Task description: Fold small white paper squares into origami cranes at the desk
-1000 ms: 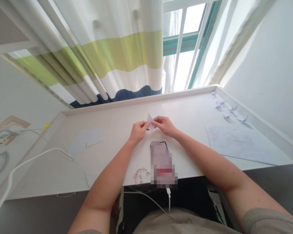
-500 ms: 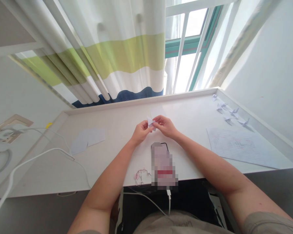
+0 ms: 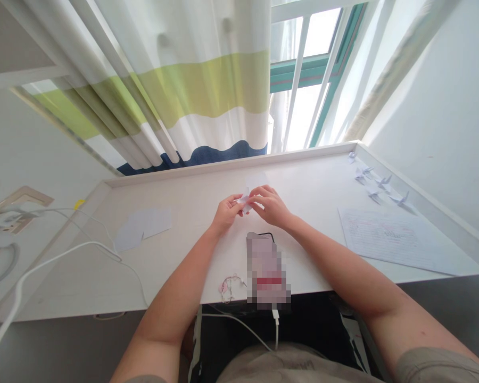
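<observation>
Over white desk (image 3: 191, 213), folded paper (image 3: 244, 203) pinched between left hand (image 3: 225, 215), right hand (image 3: 271, 206).

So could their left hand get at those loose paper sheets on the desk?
Probably yes: the left hand is near the loose paper sheets with nothing between them, though it is now pinching a small folded paper together with the right hand.

Surfaces around the hands. Between the left hand (image 3: 226, 214) and the right hand (image 3: 272, 207), a thin, matt white folded piece of paper (image 3: 244, 203). Left of the hands, matt paper squares (image 3: 142, 229) and a smooth plastic-sheathed white cable (image 3: 64, 250). Right of the hands, matt paper cranes (image 3: 377, 183) and a written-on matt paper sheet (image 3: 395, 239). Under the hands, a smooth white laminate desktop (image 3: 183, 183). Beyond the hands, a soft woven cloth curtain (image 3: 207, 90).
</observation>
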Motion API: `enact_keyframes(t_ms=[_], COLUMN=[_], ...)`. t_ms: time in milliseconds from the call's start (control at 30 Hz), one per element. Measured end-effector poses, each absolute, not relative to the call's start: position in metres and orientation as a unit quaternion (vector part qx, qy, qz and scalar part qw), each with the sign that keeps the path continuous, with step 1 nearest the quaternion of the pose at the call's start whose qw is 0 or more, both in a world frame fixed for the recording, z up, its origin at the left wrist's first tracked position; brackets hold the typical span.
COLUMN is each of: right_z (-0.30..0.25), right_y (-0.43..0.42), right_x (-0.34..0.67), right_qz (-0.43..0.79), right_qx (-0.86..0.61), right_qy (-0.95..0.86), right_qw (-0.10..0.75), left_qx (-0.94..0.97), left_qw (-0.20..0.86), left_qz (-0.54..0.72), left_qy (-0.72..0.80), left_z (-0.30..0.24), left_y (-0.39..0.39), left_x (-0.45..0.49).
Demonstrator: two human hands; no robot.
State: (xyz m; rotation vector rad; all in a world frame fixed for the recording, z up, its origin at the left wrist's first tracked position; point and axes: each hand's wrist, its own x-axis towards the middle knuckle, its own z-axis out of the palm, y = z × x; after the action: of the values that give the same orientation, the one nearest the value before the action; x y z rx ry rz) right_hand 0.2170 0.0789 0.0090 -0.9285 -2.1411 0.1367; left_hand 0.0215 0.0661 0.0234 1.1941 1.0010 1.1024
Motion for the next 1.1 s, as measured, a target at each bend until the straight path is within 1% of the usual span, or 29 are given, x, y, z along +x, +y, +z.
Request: enact_keyframes(t_ms=[100, 200, 533, 733, 867, 1100], right_z=[0.013, 0.017, 0.017, 0.022, 0.022, 0.020], right_y=[0.076, 0.074, 0.080, 0.078, 0.079, 0.081], right_x=[0.220, 0.221, 0.226, 0.228, 0.230, 0.226], right_qz=[0.017, 0.007, 0.080, 0.045, 0.017, 0.016], right_qx=[-0.365, -0.371, -0.359, -0.330, -0.323, -0.330], right_qy=[-0.859, -0.860, -0.864, -0.885, -0.897, -0.900], right_qw=[0.357, 0.351, 0.343, 0.326, 0.302, 0.284], left_qx=[0.477, 0.470, 0.517, 0.519, 0.498, 0.487], left_qw=[0.606, 0.622, 0.634, 0.638, 0.659, 0.684], left_qz=[0.482, 0.481, 0.439, 0.440, 0.443, 0.425], left_qy=[0.417, 0.401, 0.371, 0.360, 0.349, 0.340], left_z=[0.027, 0.030, 0.022, 0.019, 0.019, 0.020], left_y=[0.067, 0.067, 0.067, 0.069, 0.068, 0.065], left_x=[0.018, 0.016, 0.015, 0.014, 0.015, 0.016])
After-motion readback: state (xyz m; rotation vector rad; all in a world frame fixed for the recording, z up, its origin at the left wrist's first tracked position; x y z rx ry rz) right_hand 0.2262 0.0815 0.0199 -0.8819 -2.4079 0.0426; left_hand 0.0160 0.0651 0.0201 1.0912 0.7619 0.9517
